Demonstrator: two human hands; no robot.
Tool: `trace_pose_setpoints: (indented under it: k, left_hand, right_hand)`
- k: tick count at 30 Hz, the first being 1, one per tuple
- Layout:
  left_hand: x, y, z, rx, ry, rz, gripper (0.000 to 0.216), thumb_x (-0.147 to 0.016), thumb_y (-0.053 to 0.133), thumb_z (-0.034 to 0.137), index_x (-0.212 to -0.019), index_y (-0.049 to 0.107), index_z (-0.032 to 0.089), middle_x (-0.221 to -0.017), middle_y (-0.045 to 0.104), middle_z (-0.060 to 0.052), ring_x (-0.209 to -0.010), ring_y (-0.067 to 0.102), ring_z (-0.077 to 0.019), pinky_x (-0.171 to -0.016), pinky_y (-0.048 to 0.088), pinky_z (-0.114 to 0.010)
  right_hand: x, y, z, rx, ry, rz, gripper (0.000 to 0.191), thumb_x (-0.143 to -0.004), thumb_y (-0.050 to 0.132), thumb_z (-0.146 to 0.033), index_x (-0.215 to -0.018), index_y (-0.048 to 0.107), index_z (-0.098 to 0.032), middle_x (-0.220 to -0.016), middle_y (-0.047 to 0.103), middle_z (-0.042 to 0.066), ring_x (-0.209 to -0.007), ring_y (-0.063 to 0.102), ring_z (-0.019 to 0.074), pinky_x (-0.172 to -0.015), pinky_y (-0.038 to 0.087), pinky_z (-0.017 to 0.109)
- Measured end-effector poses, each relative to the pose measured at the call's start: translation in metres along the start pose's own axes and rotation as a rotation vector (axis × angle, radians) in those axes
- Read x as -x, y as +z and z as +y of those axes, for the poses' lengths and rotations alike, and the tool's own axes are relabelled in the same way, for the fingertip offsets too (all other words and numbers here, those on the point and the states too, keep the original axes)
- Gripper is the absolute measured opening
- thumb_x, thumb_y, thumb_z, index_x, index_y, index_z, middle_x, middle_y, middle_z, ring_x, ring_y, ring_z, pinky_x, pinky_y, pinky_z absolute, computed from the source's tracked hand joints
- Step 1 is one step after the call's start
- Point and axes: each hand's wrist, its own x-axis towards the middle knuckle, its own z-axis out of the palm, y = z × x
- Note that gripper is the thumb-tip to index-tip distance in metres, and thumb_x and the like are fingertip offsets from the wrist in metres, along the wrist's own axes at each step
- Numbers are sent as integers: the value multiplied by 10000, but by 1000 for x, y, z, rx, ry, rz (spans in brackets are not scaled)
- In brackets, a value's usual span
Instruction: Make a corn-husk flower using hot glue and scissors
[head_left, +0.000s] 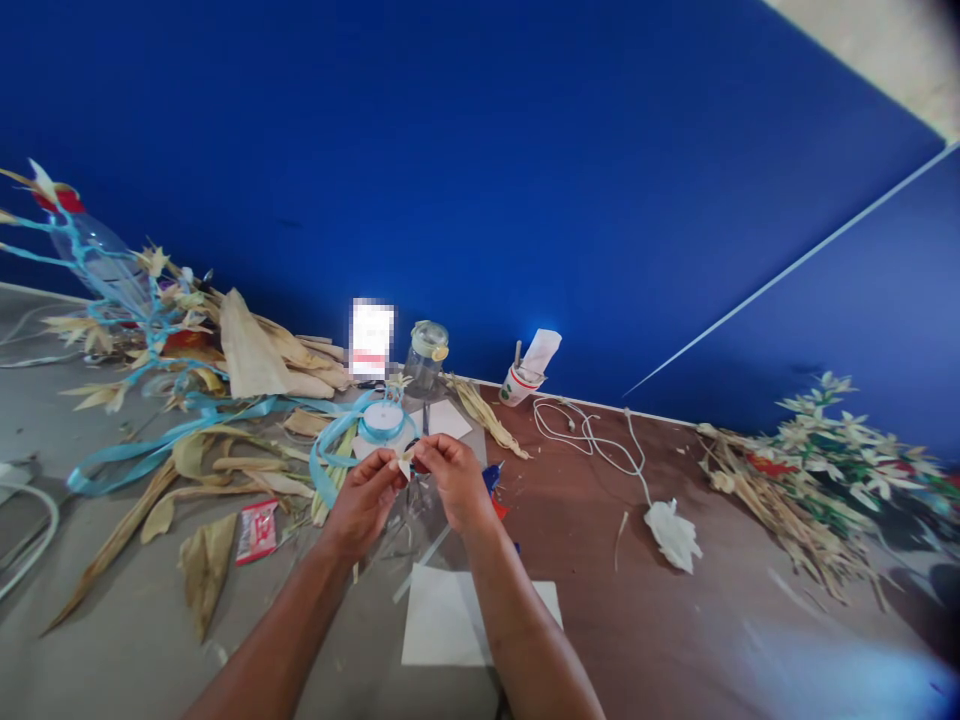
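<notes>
My left hand (367, 497) and my right hand (454, 482) meet over the middle of the table. Both pinch a small cream piece that looks like dried corn husk (405, 466) between thumb and fingertips. Just behind them lies a white spool of light blue ribbon (382, 421), its loose band trailing left. Partly hidden behind my right wrist is a blue tool with an orange part, possibly a glue gun (491, 478). A white sheet of paper (442, 615) lies beneath my right forearm.
Dried husks (255, 350) and a plastic bottle (105, 262) with blue-wrapped stems crowd the left. A lidded jar (426, 358) and a paper cup (517, 385) stand by the blue wall. Right are a white cable (589, 440), crumpled tissue (673, 535) and white artificial flowers (847, 440).
</notes>
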Motion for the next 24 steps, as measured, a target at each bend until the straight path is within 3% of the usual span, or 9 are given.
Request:
trace_pose_setpoints:
  k: [10, 24]
  left_hand:
    - [3, 3, 2, -16, 13, -57, 165, -644, 783, 248, -673, 639, 173, -644, 534, 12, -621, 478, -111, -641, 396, -251]
    - [4, 6, 3, 8, 14, -48, 218, -632, 803, 292, -735, 661, 163, -654, 594, 11, -646, 521, -112, -675, 416, -254]
  right_hand:
    - [0, -3, -3, -163, 217, -31, 205, -557, 752, -317, -582, 635, -150, -516, 588, -29, -481, 477, 75, -531, 357, 217]
    - [-1, -3, 0, -217, 229, -67, 260, -565, 780, -355, -565, 622, -149, -519, 587, -26, -480, 470, 75, -516, 360, 219]
